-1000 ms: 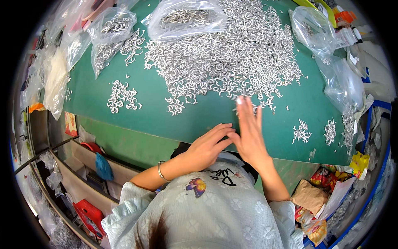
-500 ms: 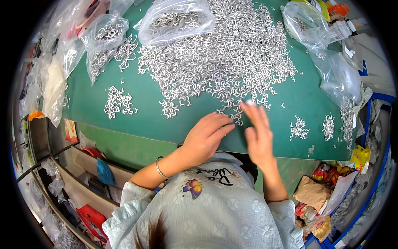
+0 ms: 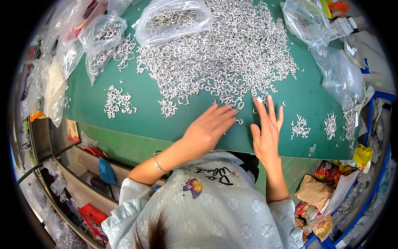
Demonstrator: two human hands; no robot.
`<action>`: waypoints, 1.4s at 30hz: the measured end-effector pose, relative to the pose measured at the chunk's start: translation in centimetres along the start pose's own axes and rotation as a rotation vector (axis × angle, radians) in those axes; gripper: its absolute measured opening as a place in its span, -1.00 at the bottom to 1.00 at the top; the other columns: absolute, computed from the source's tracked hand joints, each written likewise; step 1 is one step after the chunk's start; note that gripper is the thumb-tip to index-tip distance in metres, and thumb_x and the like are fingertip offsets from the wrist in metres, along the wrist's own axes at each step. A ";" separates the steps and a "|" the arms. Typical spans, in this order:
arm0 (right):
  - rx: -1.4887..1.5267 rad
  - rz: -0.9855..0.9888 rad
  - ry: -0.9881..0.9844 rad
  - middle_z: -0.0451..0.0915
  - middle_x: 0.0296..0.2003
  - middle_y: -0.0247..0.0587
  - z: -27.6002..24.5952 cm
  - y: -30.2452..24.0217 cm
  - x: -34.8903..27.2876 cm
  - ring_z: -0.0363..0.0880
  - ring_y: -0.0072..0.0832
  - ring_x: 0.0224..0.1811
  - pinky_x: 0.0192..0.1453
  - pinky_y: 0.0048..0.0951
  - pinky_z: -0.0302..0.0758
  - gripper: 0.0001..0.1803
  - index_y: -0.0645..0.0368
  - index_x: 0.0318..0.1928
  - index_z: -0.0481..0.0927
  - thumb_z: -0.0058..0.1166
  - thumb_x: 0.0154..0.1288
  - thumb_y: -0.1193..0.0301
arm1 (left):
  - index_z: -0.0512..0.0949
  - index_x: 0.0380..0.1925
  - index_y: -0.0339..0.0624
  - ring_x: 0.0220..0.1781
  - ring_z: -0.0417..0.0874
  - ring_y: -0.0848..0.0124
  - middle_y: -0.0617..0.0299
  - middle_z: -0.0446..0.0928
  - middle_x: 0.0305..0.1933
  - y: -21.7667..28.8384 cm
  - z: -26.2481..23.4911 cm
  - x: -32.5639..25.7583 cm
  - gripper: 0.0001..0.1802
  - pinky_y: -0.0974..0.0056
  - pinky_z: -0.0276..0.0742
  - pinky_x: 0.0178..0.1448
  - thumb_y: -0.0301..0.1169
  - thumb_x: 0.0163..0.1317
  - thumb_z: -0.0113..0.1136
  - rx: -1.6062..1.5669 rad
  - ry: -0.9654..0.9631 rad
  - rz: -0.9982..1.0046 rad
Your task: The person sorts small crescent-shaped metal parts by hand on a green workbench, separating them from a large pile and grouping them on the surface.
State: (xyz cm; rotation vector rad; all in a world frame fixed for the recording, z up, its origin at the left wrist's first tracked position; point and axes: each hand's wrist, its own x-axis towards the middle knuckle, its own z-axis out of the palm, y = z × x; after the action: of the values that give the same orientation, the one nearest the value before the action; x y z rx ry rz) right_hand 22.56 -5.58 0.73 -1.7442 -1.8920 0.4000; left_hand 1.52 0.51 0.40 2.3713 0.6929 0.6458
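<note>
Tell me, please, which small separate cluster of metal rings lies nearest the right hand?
The small cluster just right of the right hand; the others lie farther off.

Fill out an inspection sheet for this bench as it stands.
Surface: green mat, mostly covered.
Job's things: big heap of small metal rings; small piles at left and right.
Clutter: clear bags of rings, wrappers.
Hands: left hand flat, palm down at the heap's edge; right hand open, fingers spread.
Cables: nothing seen.
Surroundings: shelf with a red item below the bench.
</note>
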 end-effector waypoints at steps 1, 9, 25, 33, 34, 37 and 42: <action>-0.025 0.001 -0.024 0.45 0.26 -0.07 0.3 -0.1 0.3 0.13 -0.01 0.49 0.47 0.29 -0.19 -0.45 0.30 0.32 0.32 0.01 0.39 0.33 | 0.56 0.00 -0.38 0.36 0.45 0.07 -0.01 0.51 0.23 0.5 0.3 0.2 -0.58 -0.08 0.28 0.43 -0.67 0.07 0.11 -0.031 -0.013 0.021; 0.077 0.021 -0.011 0.44 0.27 -0.10 -0.8 -0.7 -0.9 0.08 -0.02 0.51 0.49 0.28 -0.25 -0.39 0.27 0.34 0.29 0.07 0.31 0.39 | 0.54 0.00 -0.40 0.35 0.44 0.05 -0.03 0.49 0.23 -0.9 -0.6 -0.4 -0.56 -0.10 0.26 0.44 -0.63 0.03 0.15 0.085 -0.017 -0.036; -0.144 0.048 -0.248 0.47 0.23 -0.18 -1.5 -2.5 -3.4 0.01 -0.01 0.53 0.40 0.47 -0.28 -0.18 0.24 0.38 0.24 0.25 0.15 0.27 | 0.58 -0.11 -0.35 0.16 0.54 0.04 0.01 0.54 0.12 1.3 0.2 -2.9 -0.65 -0.03 0.40 0.24 -0.70 0.04 0.20 -0.056 0.180 -0.170; 0.061 0.012 -0.170 0.39 0.30 -0.03 -1.1 -2.6 -5.4 0.07 0.00 0.51 0.42 0.43 -0.31 -0.19 0.34 0.37 0.21 0.20 0.18 0.26 | 0.58 -0.10 -0.35 0.14 0.55 0.01 0.00 0.55 0.10 1.8 0.8 -3.2 -0.63 0.02 0.44 0.20 -0.73 0.02 0.21 -0.089 0.136 -0.168; 0.060 0.012 -0.124 0.38 0.31 -0.03 -1.2 -2.4 -5.0 0.06 0.00 0.52 0.42 0.43 -0.31 -0.18 0.34 0.38 0.21 0.21 0.17 0.27 | 0.58 -0.09 -0.36 0.16 0.53 0.00 -0.01 0.53 0.12 1.8 0.9 -3.3 -0.62 0.01 0.43 0.23 -0.74 0.02 0.19 -0.132 0.126 -0.174; 0.010 0.039 -0.154 0.34 0.34 -0.02 -0.9 -2.0 -4.8 0.04 0.00 0.52 0.43 0.43 -0.31 -0.16 0.34 0.38 0.20 0.23 0.14 0.29 | 0.55 -0.06 -0.39 0.25 0.48 -0.03 -0.05 0.48 0.19 2.2 1.4 -3.7 -0.57 0.01 0.45 0.26 -0.77 -0.01 0.15 -0.211 0.098 -0.171; 0.027 0.020 -0.220 0.28 0.39 -0.04 0.0 -2.9 -6.1 0.03 -0.01 0.53 0.44 0.42 -0.28 -0.13 0.30 0.40 0.20 0.25 0.13 0.24 | 0.52 0.01 -0.38 0.34 0.39 -0.07 -0.11 0.38 0.29 2.7 3.0 -3.7 -0.50 -0.01 0.36 0.37 -0.84 -0.01 0.04 -0.316 0.087 -0.170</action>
State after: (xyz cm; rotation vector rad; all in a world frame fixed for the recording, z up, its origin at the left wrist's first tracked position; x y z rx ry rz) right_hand 20.30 -11.97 1.20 -1.7636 -2.0103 0.6458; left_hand 1.34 -4.79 -1.05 1.9815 0.7596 0.7286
